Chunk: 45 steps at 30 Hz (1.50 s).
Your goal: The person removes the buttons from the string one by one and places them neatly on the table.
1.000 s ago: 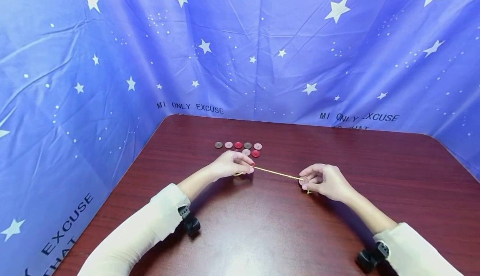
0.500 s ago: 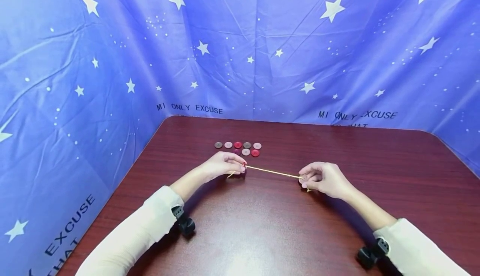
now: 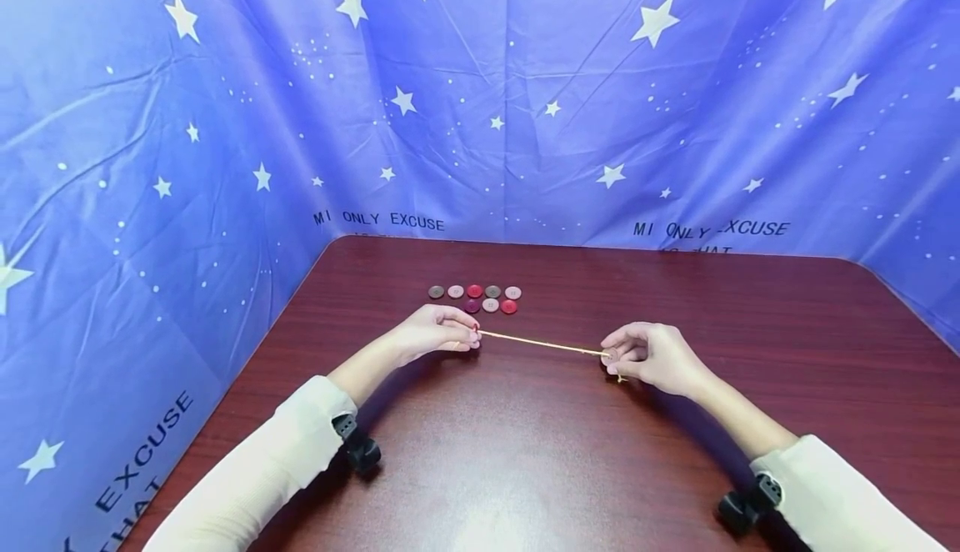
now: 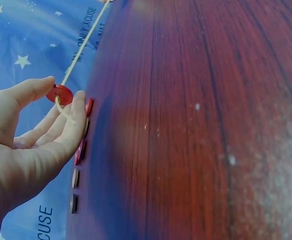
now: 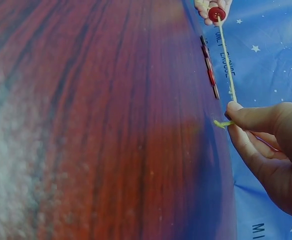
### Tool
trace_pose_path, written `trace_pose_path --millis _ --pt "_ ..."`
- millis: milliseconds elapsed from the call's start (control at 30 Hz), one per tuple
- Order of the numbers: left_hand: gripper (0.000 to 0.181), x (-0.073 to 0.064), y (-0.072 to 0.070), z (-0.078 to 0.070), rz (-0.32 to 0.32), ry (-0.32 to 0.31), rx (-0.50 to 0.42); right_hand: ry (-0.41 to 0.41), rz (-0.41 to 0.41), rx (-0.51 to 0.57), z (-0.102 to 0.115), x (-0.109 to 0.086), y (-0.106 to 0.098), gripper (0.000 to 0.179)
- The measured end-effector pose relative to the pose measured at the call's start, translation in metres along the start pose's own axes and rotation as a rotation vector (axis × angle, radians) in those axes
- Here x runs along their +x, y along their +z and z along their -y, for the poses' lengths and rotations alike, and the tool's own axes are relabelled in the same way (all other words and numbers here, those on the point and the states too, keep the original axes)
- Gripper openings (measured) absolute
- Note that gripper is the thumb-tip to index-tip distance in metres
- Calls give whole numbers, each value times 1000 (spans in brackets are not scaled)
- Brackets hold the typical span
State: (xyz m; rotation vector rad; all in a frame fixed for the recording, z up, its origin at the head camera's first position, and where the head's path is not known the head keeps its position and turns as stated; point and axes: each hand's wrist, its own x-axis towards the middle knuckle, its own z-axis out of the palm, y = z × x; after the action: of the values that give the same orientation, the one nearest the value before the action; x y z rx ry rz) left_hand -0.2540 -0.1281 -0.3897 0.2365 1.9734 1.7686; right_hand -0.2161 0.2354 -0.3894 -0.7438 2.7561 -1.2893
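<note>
A red button [image 4: 60, 94] is pinched between the thumb and fingers of my left hand [image 3: 431, 335]. A thin yellow string [image 3: 540, 343] runs through it, with a short tail showing behind the button in the left wrist view. The string stretches nearly straight across to my right hand [image 3: 663, 360], which pinches a pale pinkish-brown button [image 3: 609, 358] at the other end. A small knotted yellow end [image 5: 220, 123] sticks out past the right fingertips. Both hands are just above the table.
Beyond the left hand, several buttons lie in two rows on the dark red wooden table [image 3: 480, 419]: a brown button [image 3: 436, 292], a red button [image 3: 475, 291] and a purple button [image 3: 471, 306] among them. A blue star-patterned curtain [image 3: 465, 118] surrounds the table's far and left sides.
My left hand has moved left with the red button, sliding it along the string. The stretch between the hands is longer, and the left tail is shorter. The right hand has barely moved.
</note>
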Motion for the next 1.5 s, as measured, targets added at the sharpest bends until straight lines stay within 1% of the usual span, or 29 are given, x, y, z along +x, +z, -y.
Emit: trace_pose_path --millis 200,400,633,833,900,1000,1067,1167,1300,1400,1500 --pt "30 -4 -6 5 -6 11 -10 2 -3 4 -2 -1 0 29" --pt "33 -8 -12 6 -41 -10 -13 2 0 -1 -3 -2 0 28" --pt "36 -12 -21 4 -72 -30 -56 1 0 -1 -2 -2 -2 27" --pt "37 -10 -27 4 -115 -34 -72 0 -4 -5 -3 -3 -2 28" --pt "36 -9 -29 3 -138 -38 -80 2 -7 -12 -3 -3 -3 28" --pt "37 -5 -30 2 -177 -38 -64 4 -8 -13 -4 -3 -3 28" --pt "37 -2 -29 2 -220 -42 -58 4 -8 -3 -4 -3 -4 28" --pt "37 2 -28 1 -275 -23 -39 3 -7 11 -5 -3 -3 28" --pt "36 9 -26 1 -370 -12 -48 6 -6 14 -4 -4 -3 27" --pt "34 15 -25 1 -434 -24 -61 12 -4 9 -4 -4 -3 27" --pt "32 18 -24 0 -467 -37 -65 15 -6 5 -4 -4 -4 27"
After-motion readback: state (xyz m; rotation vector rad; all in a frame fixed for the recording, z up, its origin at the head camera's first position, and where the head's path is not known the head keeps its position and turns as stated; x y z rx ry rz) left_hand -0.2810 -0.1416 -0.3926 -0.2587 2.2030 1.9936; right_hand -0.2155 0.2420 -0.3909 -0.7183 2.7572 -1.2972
